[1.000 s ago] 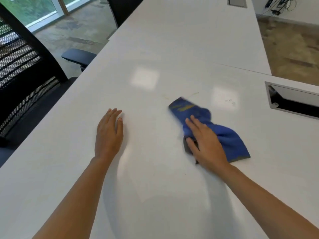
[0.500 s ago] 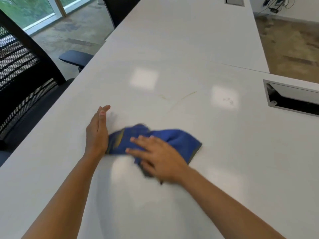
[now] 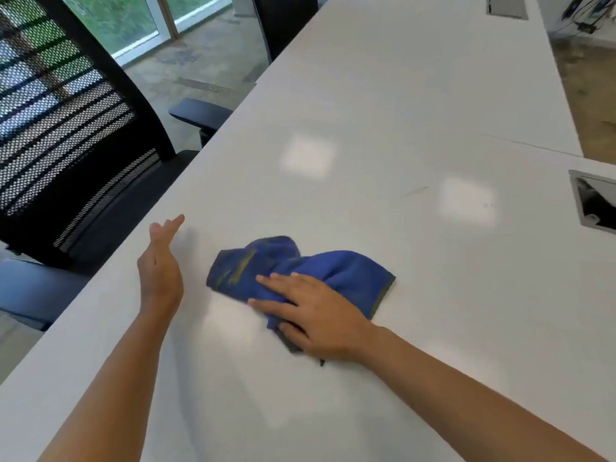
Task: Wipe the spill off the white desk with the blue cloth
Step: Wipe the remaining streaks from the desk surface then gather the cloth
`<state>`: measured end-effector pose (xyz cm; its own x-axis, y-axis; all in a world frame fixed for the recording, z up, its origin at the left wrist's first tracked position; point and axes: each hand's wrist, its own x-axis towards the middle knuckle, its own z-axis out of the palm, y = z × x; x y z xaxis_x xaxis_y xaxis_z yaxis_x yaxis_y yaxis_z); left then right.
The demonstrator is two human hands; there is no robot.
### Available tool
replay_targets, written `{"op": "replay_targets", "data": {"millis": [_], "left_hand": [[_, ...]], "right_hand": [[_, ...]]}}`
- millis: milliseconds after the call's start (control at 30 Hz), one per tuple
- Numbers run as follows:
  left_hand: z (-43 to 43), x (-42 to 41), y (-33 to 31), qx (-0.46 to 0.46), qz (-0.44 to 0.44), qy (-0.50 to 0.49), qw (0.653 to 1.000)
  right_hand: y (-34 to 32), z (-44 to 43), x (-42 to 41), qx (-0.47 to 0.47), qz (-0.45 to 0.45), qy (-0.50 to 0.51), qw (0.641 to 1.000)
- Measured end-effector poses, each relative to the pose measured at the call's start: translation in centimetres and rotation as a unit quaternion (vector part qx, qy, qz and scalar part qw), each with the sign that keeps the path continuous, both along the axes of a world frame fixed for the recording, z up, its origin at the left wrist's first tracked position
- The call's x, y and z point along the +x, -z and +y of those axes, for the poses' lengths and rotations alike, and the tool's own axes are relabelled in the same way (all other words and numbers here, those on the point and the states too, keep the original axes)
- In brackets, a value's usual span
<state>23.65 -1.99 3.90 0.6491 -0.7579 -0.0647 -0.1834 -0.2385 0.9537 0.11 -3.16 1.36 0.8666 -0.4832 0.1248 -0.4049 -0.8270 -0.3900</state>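
Right hand (image 3: 316,316), fingers straight, pressing flat on the crumpled blue cloth (image 3: 300,275) near the desk's (image 3: 383,95) left front edge. Left hand (image 3: 160,268), released and held edge-on, stands just left of the cloth, apart from it. A faint streak (image 3: 413,192) remains farther right. Black chair (image 3: 76,161) beside the desk.

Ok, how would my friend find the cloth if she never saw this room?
Find the long white desk beside the black mesh chair. Near its front, the right hand presses flat on the crumpled blue cloth, the left hand open beside it. It is the only blue thing on the desk, with yellowish smears.
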Motion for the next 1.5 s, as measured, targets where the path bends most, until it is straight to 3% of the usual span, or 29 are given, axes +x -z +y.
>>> {"op": "replay_targets", "data": {"millis": [100,200,400,467,667,733,867,967,1067,1167,1500], "left_hand": [[0.5,0.6,0.5,0.009,-0.003,0.000,1.000],[0.6,0.7,0.8,0.000,0.014,-0.004,1.000],[1.1,-0.2,0.7,-0.005,0.009,-0.002,1.000],[1.3,-0.2,0.8,-0.006,-0.009,0.005,1.000],[0.0,0.3,-0.1,-0.045,0.090,-0.072,0.992],[-0.6,0.4,-0.4,-0.047,0.081,-0.081,0.992],[-1.4,-0.7,-0.4,-0.009,0.056,-0.045,0.997],[-1.2,-2.2,0.1,-0.015,-0.047,0.035,0.998],[-0.5,-3.6,0.8,-0.009,-0.145,0.099,0.984],[-0.1,-4.3,1.6,0.000,-0.168,0.131,0.977],[-0.1,-4.8,2.2,0.029,-0.239,0.166,0.956]], "right_hand": [[0.5,2.4,2.8,0.000,-0.025,-0.073,0.997],[0.8,1.3,5.9,-0.014,-0.030,-0.048,0.998],[0.5,-6.5,10.2,0.003,-0.047,0.210,0.977],[0.7,-7.2,10.6,-0.001,-0.046,0.250,0.967],[0.5,0.0,11.2,0.014,-0.059,0.063,0.996],[0.7,2.4,11.2,0.028,-0.069,0.030,0.997],[0.8,1.6,10.8,-0.001,-0.049,0.063,0.997],[0.7,-2.0,9.6,0.008,-0.043,0.147,0.988],[0.6,-6.6,5.9,0.013,-0.042,0.278,0.960],[0.6,-10.0,0.6,-0.014,-0.033,0.408,0.912],[0.8,-10.4,-16.2,-0.044,-0.008,0.715,0.698]]}}
